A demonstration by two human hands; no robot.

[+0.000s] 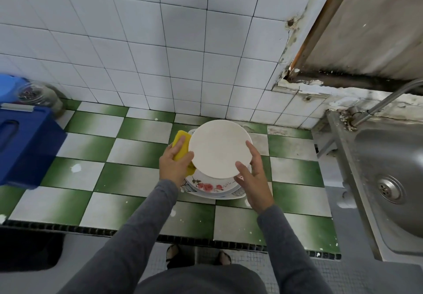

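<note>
A plain white plate (217, 148) is held tilted above a stack of flowered plates (207, 187) on the green-and-white tiled counter (128, 179). My right hand (254, 174) grips the white plate's near right rim, thumb on its face and fingers behind it. My left hand (175, 164) holds a yellow sponge (180, 143) against the plate's left edge, fingers curled over the sponge.
A steel sink (393, 179) with a drain and a tap (384, 101) lies to the right. A blue plastic crate (25, 142) and a glass jar (39, 94) stand at the counter's left end. The tiled wall rises just behind the plates.
</note>
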